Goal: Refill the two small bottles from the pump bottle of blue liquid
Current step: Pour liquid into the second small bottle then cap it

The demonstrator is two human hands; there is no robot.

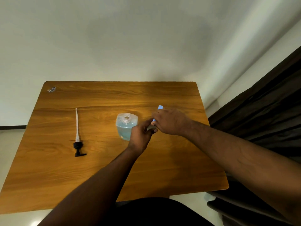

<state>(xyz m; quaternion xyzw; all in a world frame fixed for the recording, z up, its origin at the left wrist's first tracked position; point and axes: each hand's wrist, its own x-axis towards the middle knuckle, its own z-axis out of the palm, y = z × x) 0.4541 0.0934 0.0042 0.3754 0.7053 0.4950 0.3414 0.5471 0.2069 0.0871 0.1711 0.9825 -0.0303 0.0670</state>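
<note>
Head view: pump bottle (126,127) stands open mid-tabletop (114,98), pump head (77,141) lying well left. Both hands — left hand (141,133), right hand (169,122) — each grip clamped on a small bottle (160,107), just beside it. I'd steady the body, twist the cap gently — upright.

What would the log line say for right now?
pump: off, lying on table | big bottle: open | both hands: on small blue bottle

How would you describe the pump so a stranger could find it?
On the wooden table, look left of the open bottle of blue liquid. The pump lies flat there alone, black-headed with a long pale tube pointing away.
</note>
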